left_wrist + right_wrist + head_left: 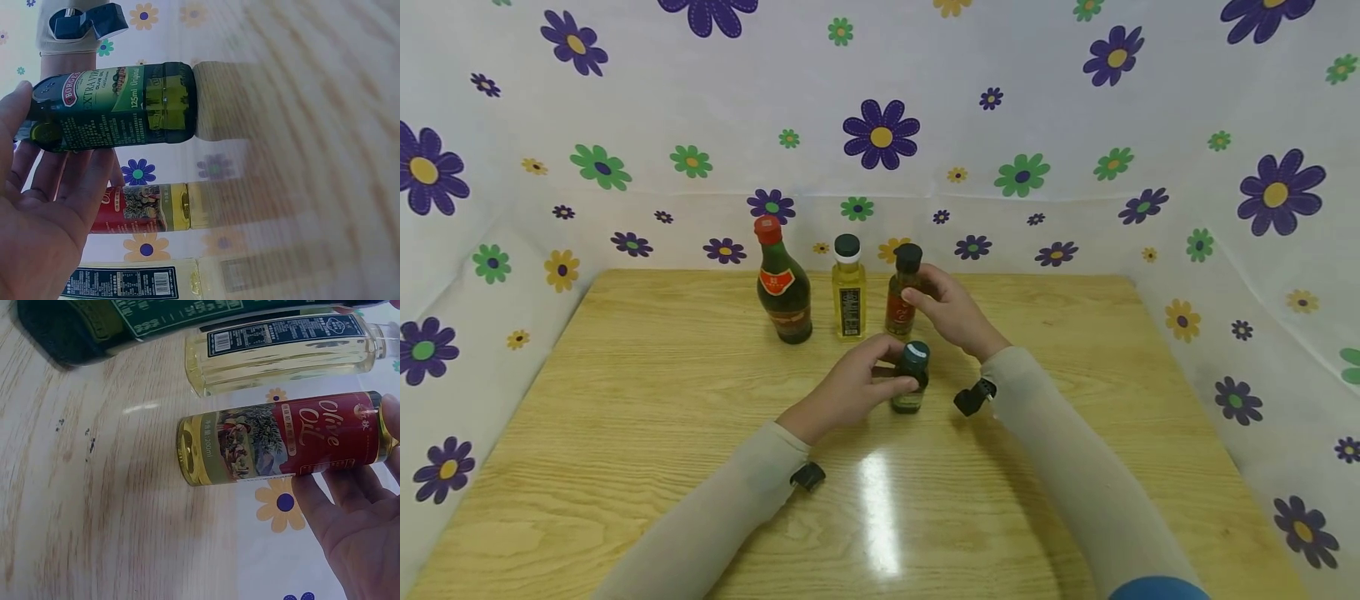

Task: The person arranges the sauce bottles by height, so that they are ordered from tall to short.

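Light wood-grain bench (625, 417) is enclosed at back and both sides by a white sheet (925, 50) printed with purple, green and yellow flowers; glare (880, 521) is thrown on its near middle. Toward the back edge, a dark red-capped bottle (785, 293) is stood upright, left of and apart from a yellow oil bottle (849, 293), which is dark-capped and marked with a dark barcoded label.
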`<state>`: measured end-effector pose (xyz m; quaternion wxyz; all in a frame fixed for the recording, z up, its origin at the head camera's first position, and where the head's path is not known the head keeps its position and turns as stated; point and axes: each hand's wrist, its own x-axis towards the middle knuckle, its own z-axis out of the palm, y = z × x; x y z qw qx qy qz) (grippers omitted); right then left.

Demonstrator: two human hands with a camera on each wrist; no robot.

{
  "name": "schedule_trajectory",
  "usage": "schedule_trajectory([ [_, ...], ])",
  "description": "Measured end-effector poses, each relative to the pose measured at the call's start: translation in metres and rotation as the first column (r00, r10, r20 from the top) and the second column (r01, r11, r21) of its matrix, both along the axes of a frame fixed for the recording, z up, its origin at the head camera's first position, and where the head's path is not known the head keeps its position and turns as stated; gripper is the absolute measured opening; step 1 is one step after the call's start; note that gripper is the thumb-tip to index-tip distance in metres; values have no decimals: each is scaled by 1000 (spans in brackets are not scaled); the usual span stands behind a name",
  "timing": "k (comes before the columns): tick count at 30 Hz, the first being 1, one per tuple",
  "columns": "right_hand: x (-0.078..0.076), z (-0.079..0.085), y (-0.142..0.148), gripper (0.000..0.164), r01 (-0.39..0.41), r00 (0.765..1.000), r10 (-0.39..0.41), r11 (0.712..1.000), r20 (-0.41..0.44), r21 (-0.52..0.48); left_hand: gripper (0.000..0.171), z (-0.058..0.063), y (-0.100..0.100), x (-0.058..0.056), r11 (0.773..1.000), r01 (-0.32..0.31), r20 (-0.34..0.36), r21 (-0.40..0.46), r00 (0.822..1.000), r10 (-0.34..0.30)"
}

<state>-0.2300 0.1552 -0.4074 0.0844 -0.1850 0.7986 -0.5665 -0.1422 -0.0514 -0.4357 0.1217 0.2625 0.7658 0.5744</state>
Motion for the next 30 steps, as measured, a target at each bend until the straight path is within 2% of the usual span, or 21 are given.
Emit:
schedule_trajectory([
  [10,0,-2,-2,47,-7,1000,7,1000,-10,-6,34,3,-1,1,1000,-11,4,-25,1000,11],
  [21,2,-5,0,46,5,1000,-5,1000,-22,0,34,0,0,0,1000,-2,3,-13,1000,3],
  [30,1,-3,1,44,-5,1000,4,1000,-24,-15,35,0,0,2,1000,-20,-1,-16,1000,20],
])
